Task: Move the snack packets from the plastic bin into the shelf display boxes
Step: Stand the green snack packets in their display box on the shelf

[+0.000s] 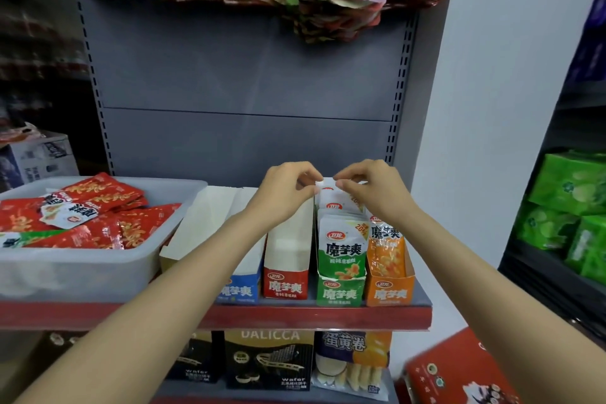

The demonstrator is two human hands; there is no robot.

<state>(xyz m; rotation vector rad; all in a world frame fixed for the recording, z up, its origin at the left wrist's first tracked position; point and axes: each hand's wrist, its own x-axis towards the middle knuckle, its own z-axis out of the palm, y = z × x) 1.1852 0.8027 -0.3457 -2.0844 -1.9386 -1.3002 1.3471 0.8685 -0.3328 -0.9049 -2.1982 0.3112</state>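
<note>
Both hands are up at the back of the green display box (341, 285), on the shelf (314, 315). The left hand (284, 188) and the right hand (370, 188) each pinch a top corner of one white snack packet (329, 188), fingertips curled over its upper edge, holding it upright at the rear of the row. Ahead of it, more packets (342, 243) stand packed face-forward in the same box.

These look like light foil pouches, soft and a bit slick, so I'd expect them to bend and slump if gripped mid-body. The flat sealed top edge seems the sensible place to hold, just as it's being held here. Nothing fragile, though a pouch could catch on the cardboard wall on the way down.

Over on the left, the plastic bin (98, 267) sits on the same shelf with red packets (108, 193) heaped loose inside, at least one white one among them. Between bin and green box stand the red box (286, 285) and a blue box (241, 290); to the right, the orange box (392, 292), stocked.

What can't be read: the left forearm crosses the blue box, so its contents are unclear. The red box shows only pale inner walls from here; how deep its stock goes, I can't tell. The held packet's lower half is hidden behind the row, and the bin's frosted wall hides how many packets remain.
</note>
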